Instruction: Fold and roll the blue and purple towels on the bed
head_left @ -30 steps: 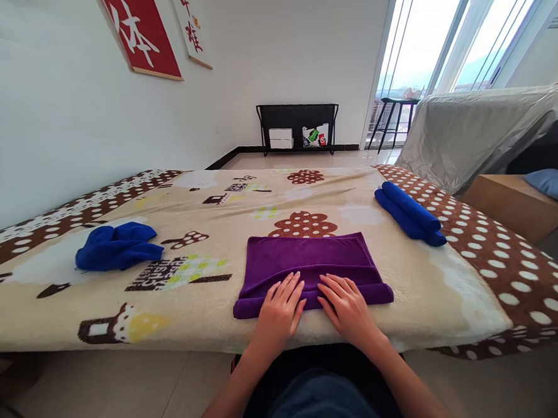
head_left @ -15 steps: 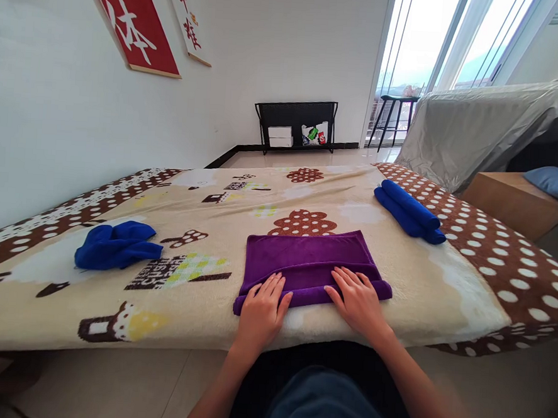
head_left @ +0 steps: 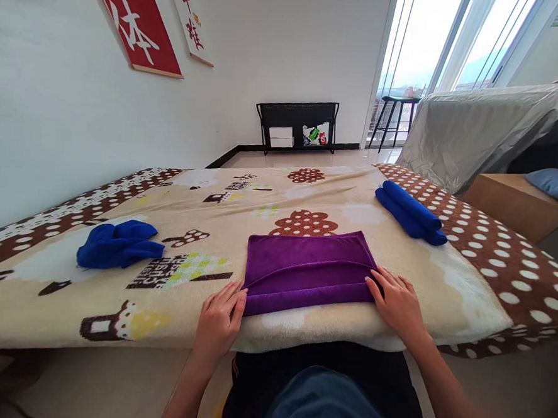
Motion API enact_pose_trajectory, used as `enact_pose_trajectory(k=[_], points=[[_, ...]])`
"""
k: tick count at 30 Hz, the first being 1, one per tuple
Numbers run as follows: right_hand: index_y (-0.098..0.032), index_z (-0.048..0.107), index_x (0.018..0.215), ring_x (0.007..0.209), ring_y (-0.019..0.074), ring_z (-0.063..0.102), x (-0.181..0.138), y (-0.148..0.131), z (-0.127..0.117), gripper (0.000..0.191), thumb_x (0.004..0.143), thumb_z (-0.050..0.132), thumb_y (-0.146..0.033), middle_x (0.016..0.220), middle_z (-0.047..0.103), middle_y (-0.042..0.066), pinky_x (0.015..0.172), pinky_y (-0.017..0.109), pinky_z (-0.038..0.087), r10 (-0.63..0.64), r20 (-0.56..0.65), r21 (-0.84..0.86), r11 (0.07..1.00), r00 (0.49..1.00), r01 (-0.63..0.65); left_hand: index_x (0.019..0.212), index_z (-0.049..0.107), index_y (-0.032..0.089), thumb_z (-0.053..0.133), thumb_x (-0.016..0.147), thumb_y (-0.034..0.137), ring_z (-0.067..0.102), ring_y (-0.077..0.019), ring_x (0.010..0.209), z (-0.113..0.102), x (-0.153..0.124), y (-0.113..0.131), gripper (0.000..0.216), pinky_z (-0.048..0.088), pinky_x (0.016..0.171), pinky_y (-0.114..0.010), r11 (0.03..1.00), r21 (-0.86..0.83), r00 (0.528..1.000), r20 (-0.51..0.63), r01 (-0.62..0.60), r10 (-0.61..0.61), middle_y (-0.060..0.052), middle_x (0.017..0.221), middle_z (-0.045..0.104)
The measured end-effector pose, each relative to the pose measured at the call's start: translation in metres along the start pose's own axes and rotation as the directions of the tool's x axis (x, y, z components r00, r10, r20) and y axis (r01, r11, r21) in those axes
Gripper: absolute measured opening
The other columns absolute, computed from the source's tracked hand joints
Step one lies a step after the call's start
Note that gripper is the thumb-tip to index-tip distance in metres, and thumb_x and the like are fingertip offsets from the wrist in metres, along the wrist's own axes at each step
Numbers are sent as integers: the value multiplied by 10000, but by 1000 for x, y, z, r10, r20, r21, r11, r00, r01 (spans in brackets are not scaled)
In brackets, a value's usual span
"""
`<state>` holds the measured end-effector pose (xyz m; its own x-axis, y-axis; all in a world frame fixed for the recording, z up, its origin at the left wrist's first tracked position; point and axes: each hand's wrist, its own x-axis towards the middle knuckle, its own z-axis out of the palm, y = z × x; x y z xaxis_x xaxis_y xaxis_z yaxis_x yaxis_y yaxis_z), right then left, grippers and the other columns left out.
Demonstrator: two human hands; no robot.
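A folded purple towel lies flat near the front edge of a patterned blanket. My left hand rests with fingers stretched out, touching the towel's near left corner. My right hand lies flat at the towel's right end, fingers extended against its edge. Neither hand grips anything. A crumpled blue towel sits to the left on the blanket. A rolled blue towel lies at the far right.
The blanket covers a wide low table that meets a white wall on the left. A covered sofa and a wooden box stand at the right. A black rack stands on the floor at the back.
Both hands slid outward along the purple towel's near fold, from its middle to its left and right ends. The towel now lies flatter.
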<state>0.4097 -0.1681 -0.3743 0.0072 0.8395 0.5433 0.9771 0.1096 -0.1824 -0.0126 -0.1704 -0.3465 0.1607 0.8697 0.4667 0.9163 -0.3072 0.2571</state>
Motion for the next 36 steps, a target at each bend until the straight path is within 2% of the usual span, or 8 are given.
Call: enact_pose_trajectory(k=[5,7,9,12,18,26,32,36], points=[[-242,688,1137,1200,253,605,14,21,0,417,1000,391,-501,1282,664,66,1018,447,438,40,17,230,972,999,-43,1050,709,236,418,985,421,565,-264,1259,-3,19,-5,351,407,1067,-456,995,-89,998,-51,42,-47,-69,1306,658],[-222,635,1227,1219,252,590,32,27,2,429,988,416,-503,1315,638,90,1029,437,440,48,13,325,944,999,-50,1036,693,217,431,972,420,575,-259,1234,-1,39,-9,337,413,1065,-431,993,-106,998,-29,50,-53,-78,1269,671],[-220,561,1330,1231,238,579,57,30,8,461,979,439,-494,1342,616,94,1033,412,445,6,83,374,927,997,-37,1058,675,199,445,953,401,594,-256,1178,5,65,-15,324,427,1046,-408,994,-86,997,56,65,-61,-86,1210,686],[-247,605,1274,1138,204,623,97,32,24,382,960,492,-434,1274,657,60,975,353,476,-78,225,388,922,971,-16,1097,659,182,507,900,362,604,-260,1088,21,108,-28,307,433,1023,-397,995,-39,981,171,95,-87,-98,1125,683],[-163,681,1134,968,207,632,146,37,62,312,857,621,-293,1111,679,111,893,356,460,18,235,289,953,972,-87,1206,596,128,564,852,320,565,-279,1122,62,166,-49,404,421,1021,-413,975,-36,970,117,217,-212,-156,1187,587],[-193,646,840,801,179,587,155,49,79,164,785,681,-344,888,644,43,739,307,426,83,198,248,960,977,-132,807,618,192,634,765,291,609,-227,913,80,187,-65,109,472,877,-346,945,-212,968,34,251,-249,-68,915,639],[-204,614,843,931,234,565,154,46,78,163,859,598,-365,947,632,69,812,355,383,87,47,253,963,995,-96,826,567,214,559,836,358,601,-186,790,82,189,-64,145,460,745,-293,888,-408,961,-82,211,-266,-30,838,641],[-199,593,877,913,235,552,154,42,75,187,908,536,-375,963,630,78,827,366,358,79,-50,253,965,996,-64,830,551,220,537,861,383,567,-164,719,81,189,-62,167,435,680,-268,842,-510,947,-145,176,-285,-6,769,602]])
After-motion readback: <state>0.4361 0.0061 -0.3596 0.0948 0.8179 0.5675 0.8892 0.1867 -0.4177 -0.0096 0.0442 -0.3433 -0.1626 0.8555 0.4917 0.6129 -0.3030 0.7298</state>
